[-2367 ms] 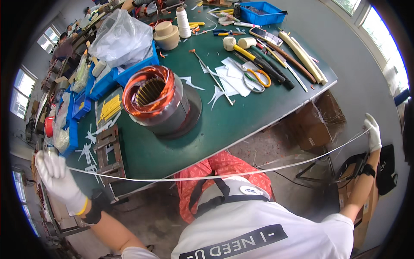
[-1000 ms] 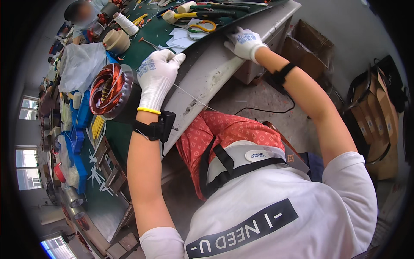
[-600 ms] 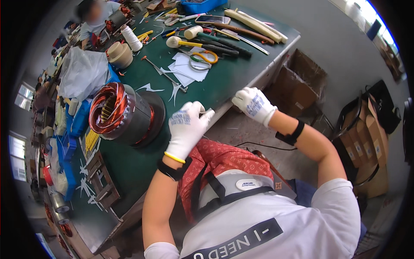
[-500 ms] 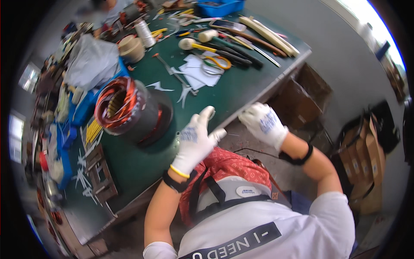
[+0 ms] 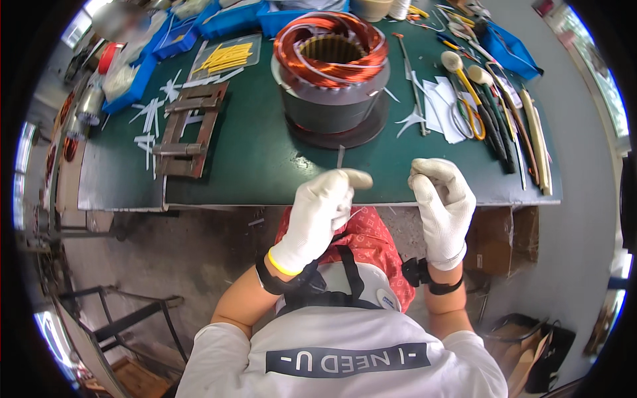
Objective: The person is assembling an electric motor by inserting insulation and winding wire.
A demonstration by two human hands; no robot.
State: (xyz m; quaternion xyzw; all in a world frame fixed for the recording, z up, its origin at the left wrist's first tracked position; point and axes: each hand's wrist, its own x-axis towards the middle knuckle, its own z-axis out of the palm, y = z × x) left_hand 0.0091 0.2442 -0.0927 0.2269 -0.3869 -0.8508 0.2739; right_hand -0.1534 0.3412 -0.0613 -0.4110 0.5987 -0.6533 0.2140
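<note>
Both my hands wear white knit gloves and hang above the table's near edge. My left hand (image 5: 313,215) is closed, with a narrow translucent strip (image 5: 341,156) standing up from its fingers; one finger points right. My right hand (image 5: 443,207) is curled, fingertips bent to the thumb; whatever lies in it, if anything, is hidden. Just beyond my hands stands a motor stator (image 5: 332,99), a dark cylinder topped by a ring of copper windings (image 5: 325,71) laced with white cord. Its base rests on a dark round plate (image 5: 368,129).
On the green table (image 5: 252,166), a metal frame fixture (image 5: 182,129), white paper strips (image 5: 151,119) and yellow sticks (image 5: 229,56) lie left. Scissors (image 5: 474,123), mallets (image 5: 454,66) and paper sheets (image 5: 438,109) are right. Blue bins (image 5: 232,20) line the back.
My view has swung left, so the stator sits centred ahead of me. My left fingers have closed from a spread pose, and the strip now shows there. My right hand has turned upright.
</note>
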